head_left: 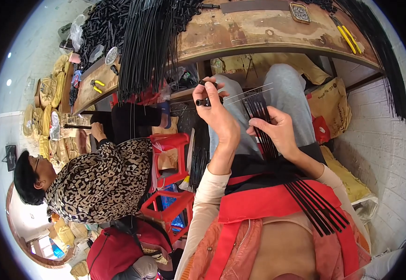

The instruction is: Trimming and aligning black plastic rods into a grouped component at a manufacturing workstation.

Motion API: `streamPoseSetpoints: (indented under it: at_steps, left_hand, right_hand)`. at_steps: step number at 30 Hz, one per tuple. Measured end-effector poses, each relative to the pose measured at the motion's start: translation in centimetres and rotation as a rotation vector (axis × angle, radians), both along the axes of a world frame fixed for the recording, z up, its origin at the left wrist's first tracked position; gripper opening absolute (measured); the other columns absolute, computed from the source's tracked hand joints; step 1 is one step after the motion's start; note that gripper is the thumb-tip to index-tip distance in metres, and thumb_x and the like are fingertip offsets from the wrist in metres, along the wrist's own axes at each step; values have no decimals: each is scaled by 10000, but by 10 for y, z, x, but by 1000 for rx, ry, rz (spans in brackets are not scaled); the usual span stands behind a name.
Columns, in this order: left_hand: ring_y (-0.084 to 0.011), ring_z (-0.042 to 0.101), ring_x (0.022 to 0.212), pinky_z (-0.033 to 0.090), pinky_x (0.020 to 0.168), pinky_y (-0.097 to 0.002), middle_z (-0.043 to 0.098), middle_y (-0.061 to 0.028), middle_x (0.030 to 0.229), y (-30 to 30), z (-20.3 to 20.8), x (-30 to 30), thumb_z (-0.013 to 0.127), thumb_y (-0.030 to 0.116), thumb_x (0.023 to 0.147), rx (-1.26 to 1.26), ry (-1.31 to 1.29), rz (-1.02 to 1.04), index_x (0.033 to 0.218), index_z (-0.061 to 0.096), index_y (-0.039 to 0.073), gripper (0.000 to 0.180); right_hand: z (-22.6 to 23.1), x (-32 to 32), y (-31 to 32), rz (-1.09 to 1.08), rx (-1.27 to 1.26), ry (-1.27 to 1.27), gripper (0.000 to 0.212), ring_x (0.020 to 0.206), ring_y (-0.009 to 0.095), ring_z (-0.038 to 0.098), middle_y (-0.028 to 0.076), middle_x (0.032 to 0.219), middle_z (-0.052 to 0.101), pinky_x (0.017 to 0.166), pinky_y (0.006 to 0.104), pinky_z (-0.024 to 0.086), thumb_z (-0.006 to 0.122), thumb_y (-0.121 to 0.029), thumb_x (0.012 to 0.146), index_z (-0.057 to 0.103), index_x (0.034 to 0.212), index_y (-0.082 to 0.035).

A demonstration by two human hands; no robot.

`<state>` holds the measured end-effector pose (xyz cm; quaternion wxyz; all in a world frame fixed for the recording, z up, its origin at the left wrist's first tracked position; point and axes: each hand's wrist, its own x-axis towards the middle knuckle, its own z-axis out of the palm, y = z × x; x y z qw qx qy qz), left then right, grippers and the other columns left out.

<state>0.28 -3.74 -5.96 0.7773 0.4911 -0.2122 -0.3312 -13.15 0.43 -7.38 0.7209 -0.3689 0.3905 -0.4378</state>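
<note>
My left hand [218, 112] is closed around small black tubular pieces [204, 101], its fingers curled and its thumb raised over them. Thin pale wires [249, 94] stretch from beside this hand toward the right, over my lap. My right hand [276, 132] pinches a fanned bundle of thin black rods [265, 140] between thumb and fingers. The bundle lies over my lap, and several rod ends [317, 207] show again lower down, across my red apron [259, 204]. The exact joint between wires and pieces is too small to make out.
A worn wooden bench [240, 35] carries a pile of black parts [107, 28], hanging black rods [147, 51], a tray of small metal bits [300, 12] and yellow-handled pliers [349, 38]. At left, a co-worker [100, 182] sits near red stools [168, 205]. A white brick wall [375, 126] stands right.
</note>
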Motion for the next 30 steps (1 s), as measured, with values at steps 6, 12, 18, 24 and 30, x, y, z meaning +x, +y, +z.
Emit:
streamPoseSetpoints:
  at_steps: [6, 12, 18, 24, 30]
  left_hand:
    - [-166, 654, 872, 559, 791, -298, 642, -53, 1050, 27, -8, 23, 640, 146, 936, 89, 330, -512, 1069, 621, 34, 174]
    - [-174, 666, 891, 581, 790, -289, 658, -65, 1028, 32, -2, 28, 665, 163, 918, 129, 350, -604, 1076, 630, 21, 215]
    - [-185, 654, 959, 564, 850, -293, 653, -95, 1053, 32, 4, 24, 653, 170, 926, 138, 315, -633, 1105, 628, 6, 244]
    - [-193, 638, 993, 554, 874, -308, 629, -131, 1115, 39, 6, 15, 628, 155, 941, 97, 253, -646, 1294, 527, 60, 379]
    - [-194, 661, 952, 567, 821, -315, 645, -153, 1115, 48, 6, 11, 632, 105, 933, 12, 327, -614, 1329, 497, 57, 421]
  right_hand:
    - [4, -7, 2, -27, -18, 19, 145, 698, 134, 675, 78, 784, 675, 619, 241, 536, 691, -86, 883, 621, 967, 10]
    - [5, -7, 2, -27, -18, 13, 151, 695, 137, 673, 78, 785, 676, 616, 242, 526, 690, -73, 880, 625, 985, 15]
    - [7, -7, 1, -9, -32, 14, 153, 696, 138, 673, 79, 790, 677, 614, 242, 525, 692, -65, 876, 627, 989, 17]
    - [6, -14, 9, -21, -28, 7, 148, 693, 138, 670, 79, 789, 674, 612, 245, 522, 694, -64, 875, 622, 978, 14]
    - [12, -19, 19, -7, -47, 8, 152, 707, 139, 666, 74, 819, 666, 630, 245, 519, 693, -53, 874, 621, 980, 30]
